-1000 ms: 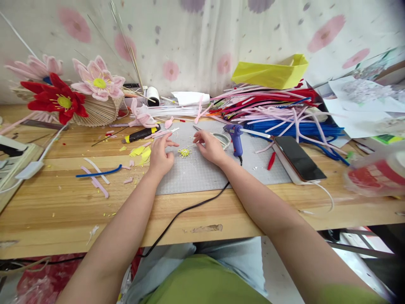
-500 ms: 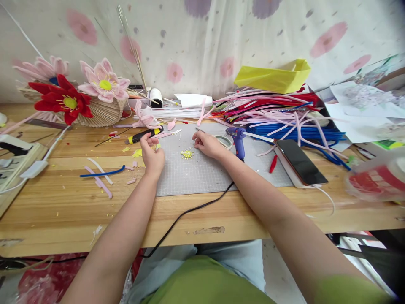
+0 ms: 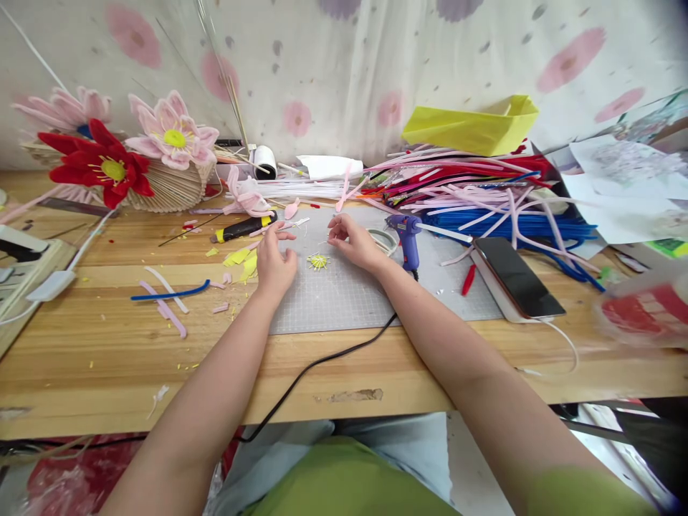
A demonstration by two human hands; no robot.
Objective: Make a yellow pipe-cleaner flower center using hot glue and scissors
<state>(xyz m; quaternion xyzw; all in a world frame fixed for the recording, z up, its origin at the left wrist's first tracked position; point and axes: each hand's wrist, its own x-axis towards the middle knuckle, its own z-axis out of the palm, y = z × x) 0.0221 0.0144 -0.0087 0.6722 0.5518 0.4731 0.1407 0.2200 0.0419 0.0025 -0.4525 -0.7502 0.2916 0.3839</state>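
A small yellow fringed piece [image 3: 318, 262] with thin pale strands fanned out lies on the grey cutting mat [image 3: 333, 308]. To its left is my left hand [image 3: 276, 264], its thumb apart from the fingers and nothing visible in it. My right hand [image 3: 355, 242] hovers to the upper right of the piece, fingers loosely bent, thumb apart, with no object showing between them. Beside the right hand sit a roll of pale tape [image 3: 384, 241] and a purple glue gun [image 3: 407, 240]. Yellow scraps [image 3: 241, 261] are left of my left hand.
A black-and-yellow utility knife [image 3: 244, 228] lies behind the left hand. Pink and red fuzzy-stem flowers [image 3: 112, 169] stand at the back left. Bundles of pipe cleaners [image 3: 505, 226] and a phone [image 3: 519, 276] are on the right. A black cord [image 3: 322, 356] crosses the front edge.
My left hand has moved right, over the mat's left side, and its fingers have spread. My right hand's fingers have loosened; the thin grey thing at its fingertips no longer shows.
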